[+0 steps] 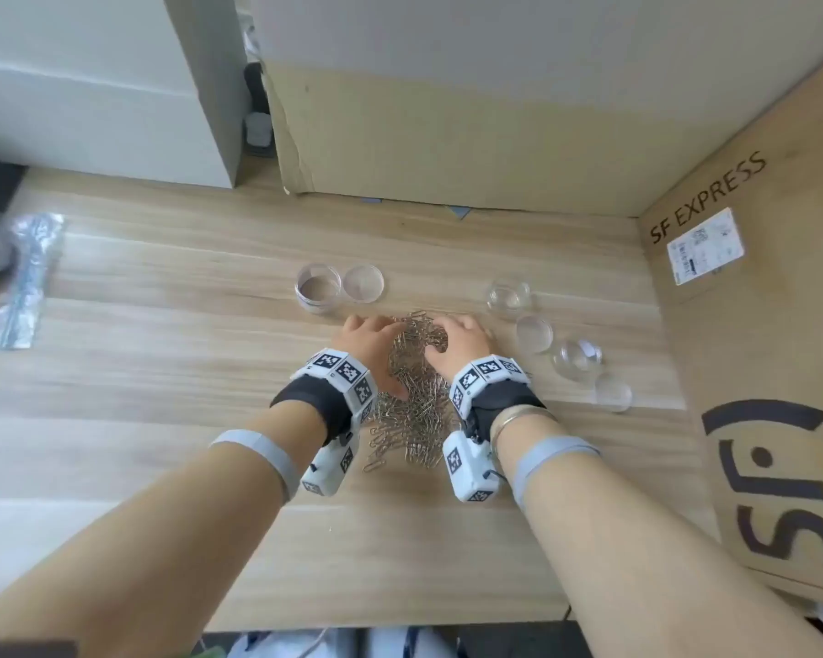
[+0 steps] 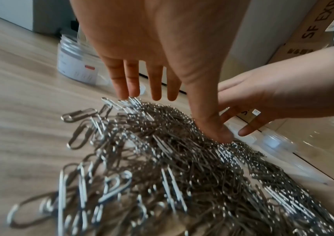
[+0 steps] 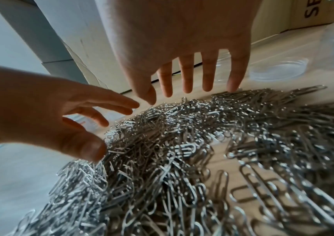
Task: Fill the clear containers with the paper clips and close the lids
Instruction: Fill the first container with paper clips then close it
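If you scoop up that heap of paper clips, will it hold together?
Probably only partly: the clips lie loose and tangled, so clumps may lift while strays drop. Bare smooth wire likely slips through spread fingers.

Soft daylight, no hard shadows. Wide-angle bend at edges. Wrist views: near paper clips (image 2: 93, 204) blurred, glints on metal; clear lid (image 3: 279, 68) washed out w/ glare.

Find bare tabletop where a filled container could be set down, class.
Free: the wide stretch between the plastic bag and the paper clips, and the strip at the near edge. Crowded: right of both hands, where jars and lids line the cardboard box.
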